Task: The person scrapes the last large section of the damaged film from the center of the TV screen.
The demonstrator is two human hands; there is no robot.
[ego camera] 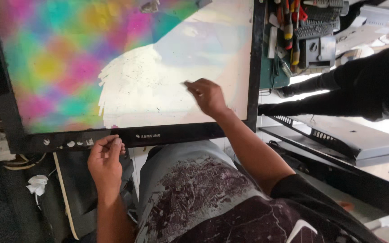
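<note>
On the lap: a large flat screen panel (127, 67) in a black bezel (167, 135) lies face up across the person's knees, its film showing pink, green and yellow blotches, with a scraped pale patch (145, 90) at the middle.
Right hand: the right hand (208, 96) has its fingers pinched together at the pale patch's 3 o'clock edge; whether they nip a sliver of film or a small tool, I cannot tell.
Left hand: the left hand (106, 157) is loosely curled, holding nothing, fingertips on the bezel at 6 o'clock.
Doing it well: my judgement is that low, shallow strokes, with the frame braced, suit this.
Film against grip: unpeeled colour lies from 9 to 12 o'clock of the pinch.
Nearby: torn film scraps (70, 143) sit on the bezel; a tool rack (293, 31) at 1 o'clock; another person's dark sleeve (352, 90) at 3 o'clock.
</note>
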